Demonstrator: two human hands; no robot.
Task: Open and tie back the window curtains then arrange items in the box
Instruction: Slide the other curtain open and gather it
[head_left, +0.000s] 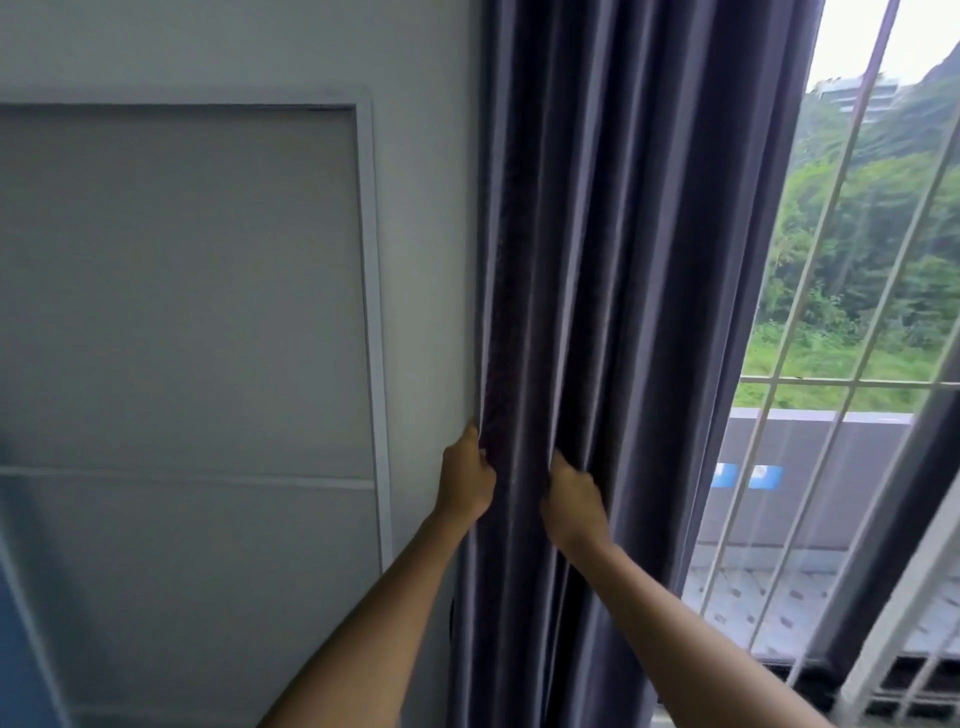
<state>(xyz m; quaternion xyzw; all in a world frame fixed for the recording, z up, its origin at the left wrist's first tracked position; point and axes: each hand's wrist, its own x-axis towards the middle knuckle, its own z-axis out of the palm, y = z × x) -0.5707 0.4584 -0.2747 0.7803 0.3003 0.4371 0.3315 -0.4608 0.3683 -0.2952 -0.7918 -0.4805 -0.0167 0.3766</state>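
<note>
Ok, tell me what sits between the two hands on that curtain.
Only folds of the grey curtain: the left hand and right hand each grip it, per the head view.

Daylight from window (857, 260); soft, edge-warped.

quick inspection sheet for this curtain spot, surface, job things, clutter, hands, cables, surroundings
surface: no table or floor in view; a pale wall with a framed panel sits to the left of the curtain
job's things: dark grey curtain gathered into folds beside the wall, window uncovered to its right; no tie-back seen, no box seen
clutter: nothing seen
hands: left hand grips the curtain's left edge by the wall; right hand grips a fold just to the right; both closed on the cloth
cables: nothing seen
surroundings: white window bars, green trees and a low grey wall outside; daylight
</note>
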